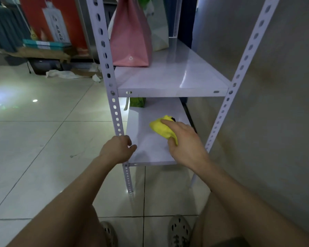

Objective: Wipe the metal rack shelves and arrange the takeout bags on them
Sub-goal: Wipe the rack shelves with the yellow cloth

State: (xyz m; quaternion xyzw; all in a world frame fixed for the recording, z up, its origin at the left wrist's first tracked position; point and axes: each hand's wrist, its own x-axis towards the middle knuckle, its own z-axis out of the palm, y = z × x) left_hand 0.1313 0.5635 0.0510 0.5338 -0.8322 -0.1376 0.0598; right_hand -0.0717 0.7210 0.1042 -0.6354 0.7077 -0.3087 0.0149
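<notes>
The right hand has its grip clenched on the yellow cloth, mid lower shelf; the left hand grasps the near left post. A long stroke to the far end could shove the green bag off the open left side. The shelves look like slick painted metal, a pink bag stands on the upper shelf, and the glossy floor tiles might let the rack skate.

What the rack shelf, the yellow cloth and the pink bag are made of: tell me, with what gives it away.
Rack shelf: painted metal, likely; glossy white, glare streaks, slotted edge. Yellow cloth: soft fabric, perhaps microfibre; it bunches matte under the right hand. Pink bag: stiff paper or nonwoven, can't tell; matte, creased sides, stands upright.
</notes>
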